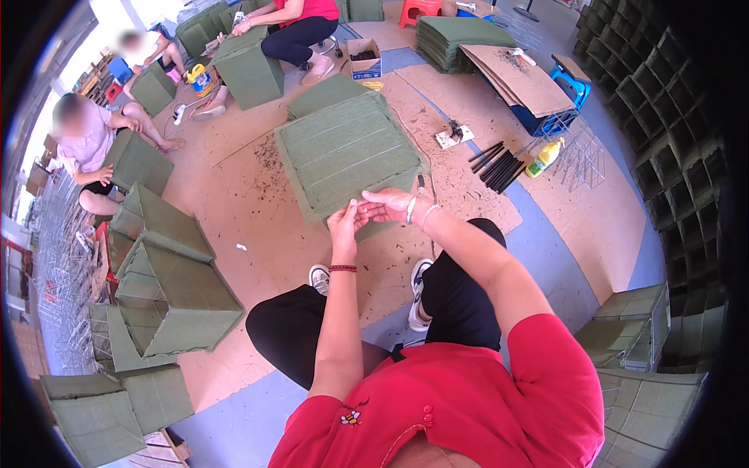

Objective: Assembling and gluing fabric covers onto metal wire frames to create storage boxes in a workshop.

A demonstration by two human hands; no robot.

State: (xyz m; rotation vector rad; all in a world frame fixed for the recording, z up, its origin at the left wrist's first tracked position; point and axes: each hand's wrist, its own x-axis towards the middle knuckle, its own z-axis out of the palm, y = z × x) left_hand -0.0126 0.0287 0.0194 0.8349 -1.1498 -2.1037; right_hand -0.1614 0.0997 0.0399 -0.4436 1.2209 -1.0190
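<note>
A green fabric-covered box (343, 148) with pale lines across its top stands on the floor between my feet and the middle of the view. My left hand (345, 225) is just over its near edge, thumb and fingers pinched together. Against it, my right hand (386, 206) has its fingers drawn in, and the two sets of fingertips meet. Whatever they pinch is too small to make out. To the right of the box, a dark glue gun (456, 129) rests on a white board (462, 138), beside several black sticks (499, 167).
A yellow bottle (544, 157) stands near the sticks. Brown cardboard (234, 312) with dark scraps covers the floor. Green boxes (168, 304) crowd the left, and stacked ones (655, 117) line the right. Co-workers (90, 144) sit beyond, with a cardboard-topped blue crate (519, 82) far right.
</note>
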